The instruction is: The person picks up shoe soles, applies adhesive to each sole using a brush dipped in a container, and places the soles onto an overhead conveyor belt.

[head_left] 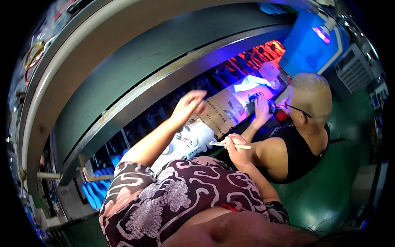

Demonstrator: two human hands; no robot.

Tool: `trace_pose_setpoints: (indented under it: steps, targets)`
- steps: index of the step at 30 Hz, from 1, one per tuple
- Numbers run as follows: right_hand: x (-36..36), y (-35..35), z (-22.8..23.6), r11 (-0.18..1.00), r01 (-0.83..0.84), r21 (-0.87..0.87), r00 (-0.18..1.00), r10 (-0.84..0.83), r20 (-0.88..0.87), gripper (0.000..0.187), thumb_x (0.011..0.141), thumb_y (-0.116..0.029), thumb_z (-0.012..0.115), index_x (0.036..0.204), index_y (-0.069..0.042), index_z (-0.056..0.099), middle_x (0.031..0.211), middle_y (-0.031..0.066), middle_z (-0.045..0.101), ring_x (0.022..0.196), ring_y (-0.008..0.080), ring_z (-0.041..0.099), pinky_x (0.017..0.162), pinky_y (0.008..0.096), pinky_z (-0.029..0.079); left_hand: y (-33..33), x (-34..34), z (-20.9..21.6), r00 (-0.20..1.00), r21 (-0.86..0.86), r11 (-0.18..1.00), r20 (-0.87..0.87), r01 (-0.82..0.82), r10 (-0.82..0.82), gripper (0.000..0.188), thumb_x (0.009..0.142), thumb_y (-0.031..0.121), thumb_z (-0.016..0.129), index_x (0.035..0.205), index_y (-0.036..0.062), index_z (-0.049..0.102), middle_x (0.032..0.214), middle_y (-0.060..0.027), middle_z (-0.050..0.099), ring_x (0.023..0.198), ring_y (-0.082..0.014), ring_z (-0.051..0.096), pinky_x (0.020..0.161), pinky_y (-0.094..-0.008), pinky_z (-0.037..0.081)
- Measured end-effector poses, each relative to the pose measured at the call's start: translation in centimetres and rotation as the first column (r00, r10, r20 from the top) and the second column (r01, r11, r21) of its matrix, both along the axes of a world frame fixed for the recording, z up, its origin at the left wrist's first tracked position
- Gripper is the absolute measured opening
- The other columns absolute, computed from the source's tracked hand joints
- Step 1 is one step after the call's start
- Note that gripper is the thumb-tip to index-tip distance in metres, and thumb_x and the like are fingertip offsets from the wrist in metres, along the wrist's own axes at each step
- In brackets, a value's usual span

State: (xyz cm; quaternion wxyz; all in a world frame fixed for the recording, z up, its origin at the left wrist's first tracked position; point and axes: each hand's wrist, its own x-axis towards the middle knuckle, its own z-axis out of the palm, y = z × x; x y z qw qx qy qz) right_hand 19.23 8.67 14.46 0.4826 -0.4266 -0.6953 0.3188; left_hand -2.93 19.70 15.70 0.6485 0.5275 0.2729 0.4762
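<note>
My right hand [237, 153] is closed round a slim brush [242, 146] with a pale wooden handle; its whitish tip points left. The brush is held in the air just in front of my chest. My left hand [190, 108] is raised over the work surface, its fingers bent and smeared by motion, and I cannot make out anything in it. Below and between my hands lie a white printed cloth or bag [193, 138] and a brown printed cardboard sheet [218, 117].
A co-worker [306, 123] in a black top sits close at my right, a hand [262, 110] on a dark object under violet light. A long metal-edged conveyor [135, 61] runs along the left and far side. Blue shoe-shaped pieces [92, 191] hang low at left; a blue machine [310, 45] stands far right.
</note>
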Motion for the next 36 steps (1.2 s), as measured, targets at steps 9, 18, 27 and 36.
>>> trace_pose_setpoints:
  steps: [9,18,27,36]
  targets:
    - [-4.9,1.3,-1.1,0.963,-0.173,-0.208,0.985,0.173,-0.017,0.026,0.089,-0.009,0.049,0.069,0.003,0.061,0.062,0.0061,0.056,0.057,0.0131,0.051,0.055,0.0264,0.041,-24.9,-18.3,-18.0,0.008,0.205,0.668,-0.954,-0.715,0.301,0.039,0.07,0.015,0.061,0.107,0.0061,0.055,0.093,-0.0166,0.06,0.088,-0.0329,0.057,0.077,-0.0405,0.047]
    - [-9.9,1.0,-2.0,0.876,-0.304,-0.374,0.949,0.31,-0.046,0.034,0.093,-0.021,0.045,0.074,0.003,0.061,0.069,0.0064,0.058,0.061,0.0106,0.05,0.058,0.0241,0.04,-24.8,-19.6,-19.5,-0.298,0.361,0.339,-0.928,-0.869,0.225,0.048,0.07,0.014,0.063,0.114,0.0028,0.048,0.109,-0.0177,0.054,0.096,-0.0358,0.055,0.081,-0.041,0.047]
    - [-9.8,1.1,-4.1,0.865,-0.29,-0.41,0.954,0.293,-0.056,0.035,0.094,-0.023,0.046,0.076,0.002,0.062,0.073,0.0065,0.062,0.061,0.0095,0.05,0.06,0.0234,0.04,-25.7,-21.2,-20.4,-0.147,0.155,0.568,-0.987,-0.809,0.06,0.045,0.07,0.016,0.061,0.111,0.004,0.047,0.102,-0.0196,0.058,0.088,-0.0362,0.058,0.071,-0.0432,0.049]
    - [-9.7,1.9,-4.6,0.842,-0.289,-0.456,0.957,0.26,-0.128,0.035,0.094,-0.024,0.047,0.076,0.002,0.062,0.072,0.0059,0.061,0.063,0.0097,0.05,0.061,0.0231,0.041,-30.9,-19.6,-16.8,0.632,-0.82,0.276,-0.129,-0.502,0.764,0.05,0.078,0.015,0.058,0.124,0.0071,0.04,0.111,-0.0126,0.057,0.098,-0.0262,0.058,0.08,-0.039,0.05]
